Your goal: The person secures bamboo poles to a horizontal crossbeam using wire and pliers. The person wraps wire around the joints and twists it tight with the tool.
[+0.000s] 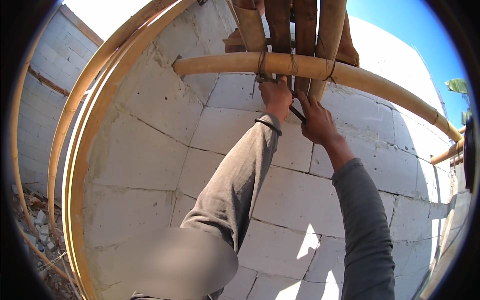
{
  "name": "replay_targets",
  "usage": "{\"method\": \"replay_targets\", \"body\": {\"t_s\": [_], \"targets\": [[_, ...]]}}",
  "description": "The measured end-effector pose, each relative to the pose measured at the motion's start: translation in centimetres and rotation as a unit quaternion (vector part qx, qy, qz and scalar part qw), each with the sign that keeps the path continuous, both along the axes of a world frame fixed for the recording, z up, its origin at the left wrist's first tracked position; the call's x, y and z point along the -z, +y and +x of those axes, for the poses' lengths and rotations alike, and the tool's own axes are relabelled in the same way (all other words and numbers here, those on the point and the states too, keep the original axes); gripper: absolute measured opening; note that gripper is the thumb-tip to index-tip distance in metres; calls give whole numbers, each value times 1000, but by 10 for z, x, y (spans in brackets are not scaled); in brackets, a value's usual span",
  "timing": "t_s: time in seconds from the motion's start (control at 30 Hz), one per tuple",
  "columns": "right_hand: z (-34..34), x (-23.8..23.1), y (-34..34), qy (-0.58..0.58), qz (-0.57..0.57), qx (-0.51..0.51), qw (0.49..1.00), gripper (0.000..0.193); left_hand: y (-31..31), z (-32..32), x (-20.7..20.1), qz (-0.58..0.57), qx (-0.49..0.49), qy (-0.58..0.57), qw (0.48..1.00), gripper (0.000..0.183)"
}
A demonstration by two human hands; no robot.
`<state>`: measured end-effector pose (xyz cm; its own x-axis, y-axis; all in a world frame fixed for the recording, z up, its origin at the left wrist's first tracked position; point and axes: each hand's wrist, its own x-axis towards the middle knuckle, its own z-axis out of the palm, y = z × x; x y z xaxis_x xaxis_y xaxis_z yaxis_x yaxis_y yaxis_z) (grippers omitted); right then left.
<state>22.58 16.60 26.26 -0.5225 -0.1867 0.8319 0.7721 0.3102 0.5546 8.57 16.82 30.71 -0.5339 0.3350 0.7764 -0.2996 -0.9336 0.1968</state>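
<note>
Overhead, my left hand (276, 97) is closed on a dark metal tool (298, 115) with a slim handle, just under a horizontal bamboo pole (295, 64). The tool slants down to the right, and its upper end lies near the pole's lower side; its exact kind is hard to tell. My right hand (318, 120) is at the handle's lower part, its fingers curled up beside the left hand. Dark tie wire (328, 74) wraps the pole where upright strips (305, 35) of bamboo or wood cross it.
A pale block wall (225, 165) fills the space behind my arms. Long curved-looking poles (75, 130) run down the left side, with rubble (42, 220) beyond. More bamboo ends (447, 151) jut in at the right. Brown shapes (348, 50) above the pole are hard to make out.
</note>
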Motion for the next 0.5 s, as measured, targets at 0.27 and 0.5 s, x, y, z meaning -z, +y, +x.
{"method": "replay_targets", "body": {"t_s": [0.27, 0.5], "targets": [[-25, 29, 18, 11, -136, -150, 979, 76, -8, -20, 13, -77, -188, 86, 975, 47], [-90, 76, 19, 28, -535, -575, 618, 73, -28, -73, 45, -103, -339, 238, 904, 57]]}}
